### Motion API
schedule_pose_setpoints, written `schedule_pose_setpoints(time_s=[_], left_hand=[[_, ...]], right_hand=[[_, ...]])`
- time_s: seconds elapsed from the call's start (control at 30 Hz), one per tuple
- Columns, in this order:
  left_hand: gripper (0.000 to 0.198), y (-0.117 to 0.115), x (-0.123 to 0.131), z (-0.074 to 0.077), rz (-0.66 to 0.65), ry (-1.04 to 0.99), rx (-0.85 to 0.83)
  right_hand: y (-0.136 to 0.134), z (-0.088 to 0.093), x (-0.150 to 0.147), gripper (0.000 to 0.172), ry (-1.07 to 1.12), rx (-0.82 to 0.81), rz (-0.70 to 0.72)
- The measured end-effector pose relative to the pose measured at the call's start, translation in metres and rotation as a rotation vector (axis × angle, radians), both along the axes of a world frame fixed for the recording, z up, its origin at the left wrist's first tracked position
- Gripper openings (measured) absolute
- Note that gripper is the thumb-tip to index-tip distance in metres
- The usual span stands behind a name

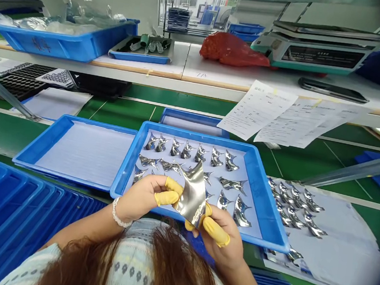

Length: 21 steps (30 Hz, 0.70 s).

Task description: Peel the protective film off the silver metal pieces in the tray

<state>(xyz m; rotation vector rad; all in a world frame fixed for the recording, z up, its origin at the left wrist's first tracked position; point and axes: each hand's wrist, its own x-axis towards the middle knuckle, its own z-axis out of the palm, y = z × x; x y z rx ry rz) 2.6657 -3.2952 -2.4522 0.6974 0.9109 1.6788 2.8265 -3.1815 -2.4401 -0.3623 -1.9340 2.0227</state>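
Between my two hands is a curved, shiny metal piece (192, 191) with pointed corners, held up over the near side of a blue tray (265, 202). My left hand (151, 193), in yellow finger cots, pinches its left edge. Along its lower right edge, my right hand (222, 236) grips it, also with yellow finger cots on. White paper lines the tray, and several similar metal pieces (242, 211) lie on it in rows. My hands and the held piece hide some of them.
Left of the tray sits a blue tray (85, 148) lined with white paper. More metal pieces (295, 215) lie on white sheets at right. Stacked blue trays (27, 229) stand at lower left. Above, a shelf carries a scale (319, 52), a red bag (234, 48) and a phone (333, 90); printed papers (256, 109) hang down.
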Motion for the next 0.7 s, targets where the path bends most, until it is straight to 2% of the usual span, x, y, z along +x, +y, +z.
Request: schedule_pose_setpoints(time_s=[0.23,0.43,0.5,0.7], left_hand=[[0.041,0.01,0.011,-0.001,0.023,-0.071,-0.052],[0.041,0.013,0.012,-0.002,0.074,-0.038,-0.095],[0.041,0.013,0.011,-0.003,0.094,-0.023,-0.098],[0.039,0.013,0.003,-0.007,0.134,0.034,-0.152]], right_hand=[[0.013,0.005,0.01,0.04,0.025,0.07,0.108],[0.022,0.005,0.005,0.022,0.043,0.038,0.154],[0.025,0.003,0.001,0.019,0.038,0.016,0.15],[0.033,-0.016,-0.007,0.026,-0.019,-0.047,0.102]])
